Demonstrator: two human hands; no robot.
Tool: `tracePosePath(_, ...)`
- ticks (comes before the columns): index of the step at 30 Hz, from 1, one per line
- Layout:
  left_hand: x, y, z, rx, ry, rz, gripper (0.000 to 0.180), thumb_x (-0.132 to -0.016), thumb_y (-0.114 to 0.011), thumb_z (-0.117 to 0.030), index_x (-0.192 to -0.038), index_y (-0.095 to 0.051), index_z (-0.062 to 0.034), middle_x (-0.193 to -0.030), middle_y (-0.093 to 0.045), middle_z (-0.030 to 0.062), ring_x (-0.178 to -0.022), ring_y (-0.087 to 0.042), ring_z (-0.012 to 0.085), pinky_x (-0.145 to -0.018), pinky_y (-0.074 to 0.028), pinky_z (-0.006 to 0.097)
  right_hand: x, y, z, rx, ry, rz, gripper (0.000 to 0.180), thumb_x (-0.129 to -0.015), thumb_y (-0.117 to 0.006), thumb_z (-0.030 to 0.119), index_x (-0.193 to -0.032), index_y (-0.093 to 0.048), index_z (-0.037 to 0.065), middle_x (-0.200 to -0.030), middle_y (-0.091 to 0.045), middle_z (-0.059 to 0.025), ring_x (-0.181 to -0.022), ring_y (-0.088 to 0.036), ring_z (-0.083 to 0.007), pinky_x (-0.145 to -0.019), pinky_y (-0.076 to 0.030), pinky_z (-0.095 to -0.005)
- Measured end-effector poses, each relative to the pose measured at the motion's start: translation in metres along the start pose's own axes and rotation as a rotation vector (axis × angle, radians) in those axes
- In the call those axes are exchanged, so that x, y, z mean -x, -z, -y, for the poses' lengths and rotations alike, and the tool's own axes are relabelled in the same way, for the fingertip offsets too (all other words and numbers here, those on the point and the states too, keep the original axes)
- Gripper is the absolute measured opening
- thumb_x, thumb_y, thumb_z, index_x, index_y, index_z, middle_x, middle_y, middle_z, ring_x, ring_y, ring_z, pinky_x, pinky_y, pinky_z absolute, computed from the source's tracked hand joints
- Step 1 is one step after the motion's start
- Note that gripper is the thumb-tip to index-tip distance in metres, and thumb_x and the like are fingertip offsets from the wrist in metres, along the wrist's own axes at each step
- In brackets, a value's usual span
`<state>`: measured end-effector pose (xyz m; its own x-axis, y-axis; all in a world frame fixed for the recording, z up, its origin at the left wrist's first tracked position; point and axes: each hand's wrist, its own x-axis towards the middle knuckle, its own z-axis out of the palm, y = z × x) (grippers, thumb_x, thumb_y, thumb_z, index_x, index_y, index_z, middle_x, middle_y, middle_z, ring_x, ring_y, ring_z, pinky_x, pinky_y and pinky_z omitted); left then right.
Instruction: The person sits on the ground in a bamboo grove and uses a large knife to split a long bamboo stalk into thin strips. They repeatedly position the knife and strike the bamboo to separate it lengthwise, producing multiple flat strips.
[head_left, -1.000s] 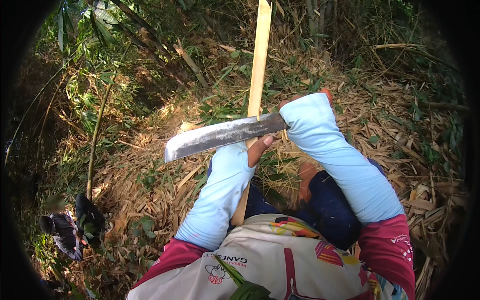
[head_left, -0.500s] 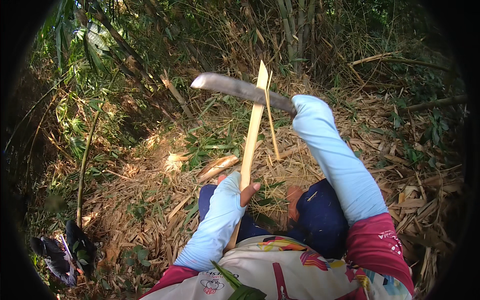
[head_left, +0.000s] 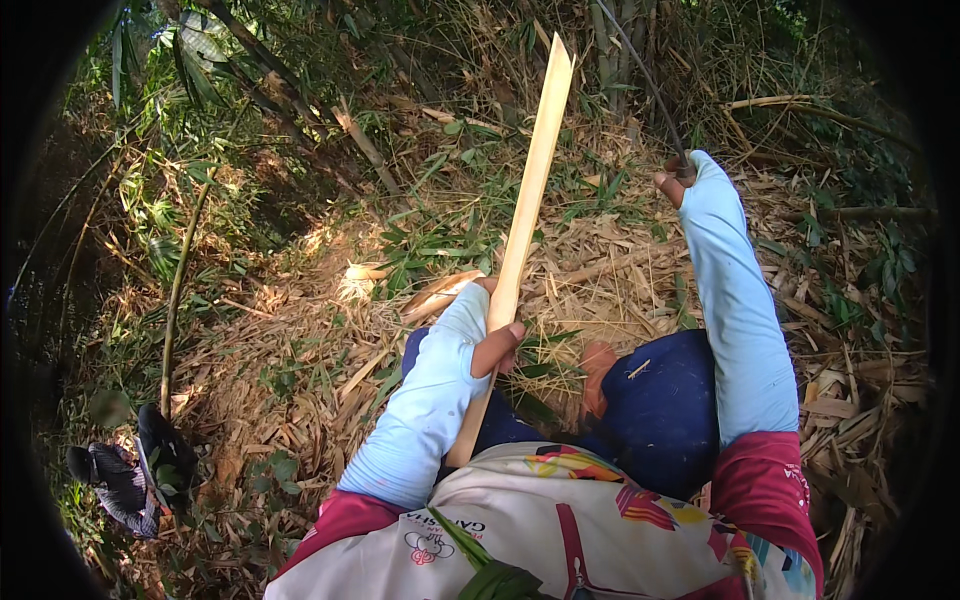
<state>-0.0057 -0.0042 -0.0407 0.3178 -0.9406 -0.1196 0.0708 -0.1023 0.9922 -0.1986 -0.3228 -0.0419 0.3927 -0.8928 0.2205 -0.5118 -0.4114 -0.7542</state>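
A long pale strip of split bamboo rises from my lap, slanting up and away, its far end cut to a point. My left hand is closed round its lower part, thumb across the near face. Off to the right, my right hand grips a machete, held apart from the strip. The blade points up and away, seen nearly edge-on; its handle is mostly hidden in my fist. Light blue sleeves cover both forearms and part of the hands.
Dry leaves and bamboo shavings litter the ground. A split bamboo piece lies beyond my left hand. My bare foot is between my bent knees. Bamboo stems stand ahead; a person is at far lower left.
The machete has swung from across the strip up and to the right. The thin sliver peeling beside the strip is gone from view. My left hand and the strip have risen slightly.
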Motion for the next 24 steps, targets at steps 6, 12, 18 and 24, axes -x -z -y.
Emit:
tracePosePath(6, -0.009, -0.001, -0.022, 0.086, -0.113, -0.046, 0.05, -0.09, -0.061, -0.012, -0.131, -0.038, 0.0049, -0.083, -0.058, 0.0068, -0.061, -0.056, 0.0125, -0.057, -0.047, 0.025, 0.089, -0.011, 0.103, -0.181, 0.16, 0.172, 0.025, -0.084, -0.076, 0.016, -0.101, -0.062, 0.005, -0.078, -0.062, -0.0045, -0.071, -0.059, -0.012, -0.067, -0.047, -0.0289)
tracePosePath(12, -0.017, 0.007, -0.005, 0.156, -0.063, 0.046, 0.038, -0.092, -0.062, -0.013, -0.125, -0.049, 0.0027, -0.084, -0.059, 0.0071, -0.065, -0.058, 0.0145, -0.058, -0.049, 0.027, 0.109, -0.015, 0.119, 0.12, 0.728, 0.203, 0.017, -0.067, -0.072, 0.01, -0.082, -0.066, 0.009, -0.071, -0.064, -0.0138, -0.071, -0.066, -0.0339, -0.062, -0.051, -0.0438)
tracePosePath(18, 0.009, -0.015, -0.038, -0.067, -0.154, -0.002, 0.053, -0.084, -0.07, -0.013, -0.131, -0.05, 0.0005, -0.092, -0.061, 0.0051, -0.085, -0.058, 0.0131, -0.081, -0.049, 0.028, 0.115, -0.014, 0.122, 0.296, 0.803, 0.28, 0.029, -0.06, -0.076, 0.011, -0.088, -0.069, 0.012, -0.069, -0.064, -0.0092, -0.068, -0.067, -0.0304, -0.06, -0.052, -0.0402)
tracePosePath(24, 0.018, -0.023, -0.044, -0.125, -0.179, -0.043, 0.049, -0.086, -0.072, -0.019, -0.128, -0.057, 0.0007, -0.11, -0.062, 0.0093, -0.104, -0.057, 0.0175, -0.094, -0.045, 0.032, 0.116, -0.016, 0.118, 0.262, 0.85, 0.211, 0.014, -0.063, -0.071, 0.016, -0.073, -0.063, 0.013, -0.063, -0.059, -0.0077, -0.06, -0.064, -0.028, -0.054, -0.047, -0.0416)
